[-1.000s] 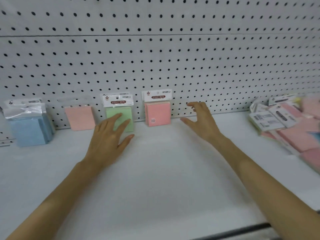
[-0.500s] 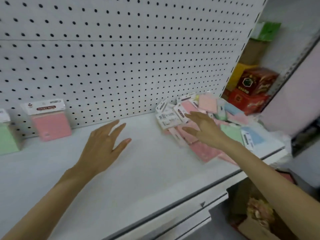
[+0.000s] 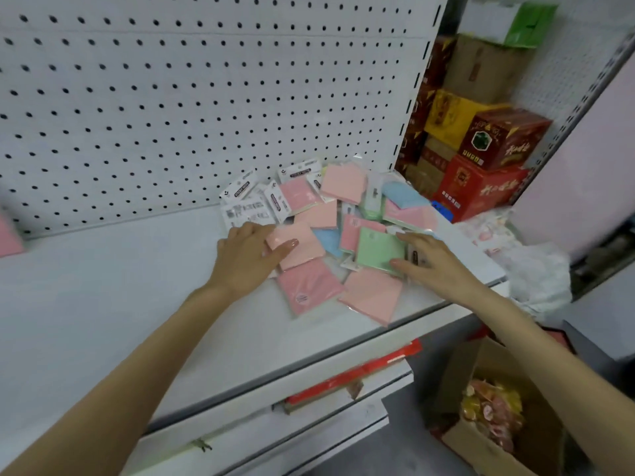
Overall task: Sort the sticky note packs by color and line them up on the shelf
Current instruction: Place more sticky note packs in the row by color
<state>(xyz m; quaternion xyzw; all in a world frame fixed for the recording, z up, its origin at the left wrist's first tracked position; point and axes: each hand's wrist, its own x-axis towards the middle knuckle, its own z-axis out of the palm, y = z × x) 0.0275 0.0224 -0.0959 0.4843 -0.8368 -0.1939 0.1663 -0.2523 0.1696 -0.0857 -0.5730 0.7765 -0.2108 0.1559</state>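
Two bare hands now reach into a loose pile of sticky note packs [image 3: 343, 214] (pink, blue and green, lying every way up) at the right end of a white shelf [image 3: 137, 304], against a pegboard [image 3: 171, 97]. Half a second ago both hands were spread in the air, the left well short of the pile and the right just over its near edge; now each has closed on a pack. The left hand [image 3: 247, 259], on the pile's left side, pinches a pink pack [image 3: 302, 250] with its thumb laid across the top. The right hand [image 3: 436, 266], on the pile's near right side, holds a green pack [image 3: 378, 249] between thumb and forefinger at its right edge. Both packs lie on the pile, not yet lifted. Far to the pile's left a lone standing pack [image 3: 8, 235], also pink, leans against the pegboard. Picking has begun — two colours taken at once, and most of the pile is unsorted.
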